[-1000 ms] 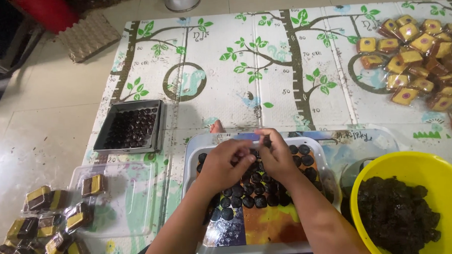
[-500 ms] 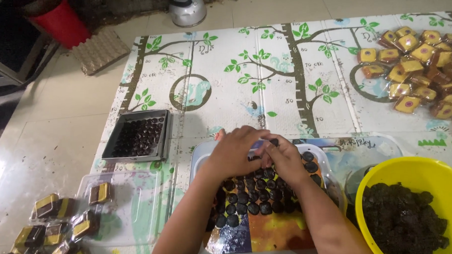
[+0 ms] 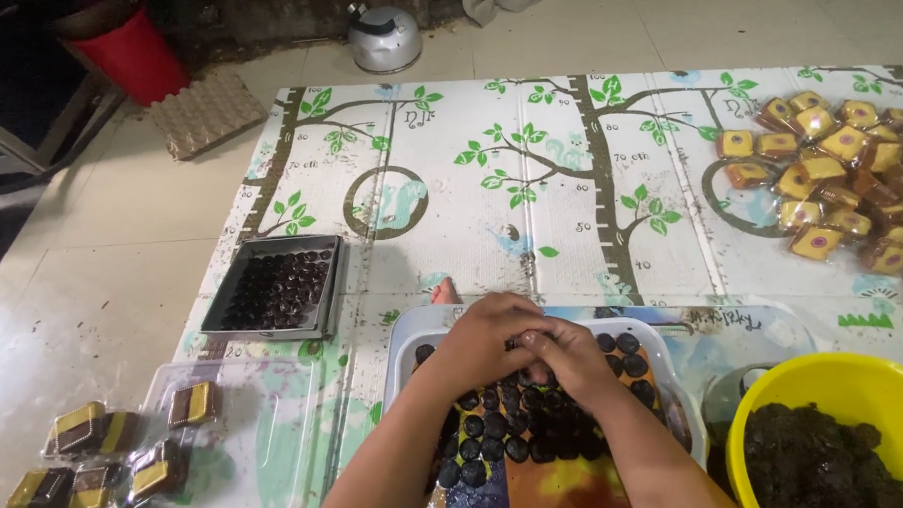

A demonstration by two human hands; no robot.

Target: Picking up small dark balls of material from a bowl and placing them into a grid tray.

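Over the far end of a shallow white plastic tray (image 3: 402, 338) with a colourful printed base, the left hand (image 3: 482, 335) and the right hand (image 3: 573, 358) are pressed together, fingers curled inward and knuckles up. What is pinched between the fingertips is hidden by the hands themselves, so it cannot be told whether anything is held; the fingers are closed rather than spread. Directly beneath and just behind the grip, toward the body, small dark round balls (image 3: 488, 438) are laid in close rows on the tray, which suggests the hands are kept low and together so that a piece can be shaped or set down among its neighbours. A few more balls are seen to the right of the grip, near the tray's far right corner.

To the right of the grip and nearer the body, a yellow plastic bowl (image 3: 777, 393) of dark crumbly mass is kept within easy reach of the right hand. To the left of the grip a dark rectangular metal tin (image 3: 218, 310), filled with dark rounds, is set apart on the tree-patterned floor mat (image 3: 569, 180). Wrapped yellow-and-brown square cakes (image 3: 829, 186) are heaped well beyond the grip to the right, and similar wrapped pieces (image 3: 89, 467) lie well to its left.
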